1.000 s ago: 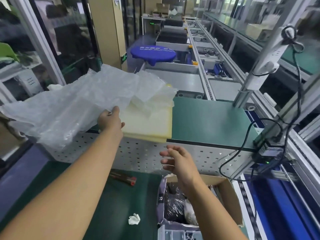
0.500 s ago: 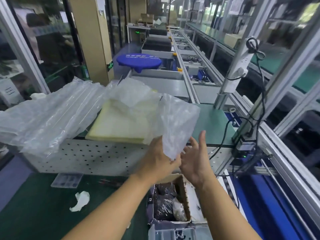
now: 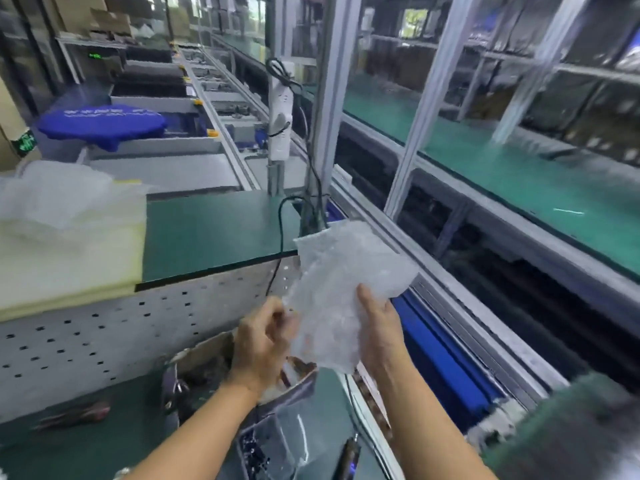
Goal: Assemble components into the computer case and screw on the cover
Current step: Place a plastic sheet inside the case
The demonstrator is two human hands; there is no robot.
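A sheet of bubble wrap (image 3: 346,271) is held up in the air over the right end of the worktop (image 3: 86,448), above an open cardboard box (image 3: 207,351) that stands on the dark green mat there. The left hand (image 3: 263,337) has its fingers curled and pinches the sheet's lower left edge. The right hand (image 3: 381,327) grasps the right side, thumb laid on the front, so each grip is closed on the wrap.

Behind the box rises a grey perforated metal panel (image 3: 104,334) that carries a raised shelf (image 3: 214,230) topped with green mat. On the shelf's left part lies a pale yellow foam pad (image 3: 69,265) with crumpled clear plastic (image 3: 52,195) on it. A reddish tool (image 3: 72,414), blurred, lies on the worktop at the foot of the panel.

The room is a long factory line. A conveyor track (image 3: 221,133) runs away into the distance, past a blue round stool (image 3: 100,123). A white power strip (image 3: 280,126) hangs on an upright post, and a black cable (image 3: 280,230) drops over the shelf edge. To the right, aluminium frame posts (image 3: 329,98) stand before another green-topped bench (image 3: 519,174).
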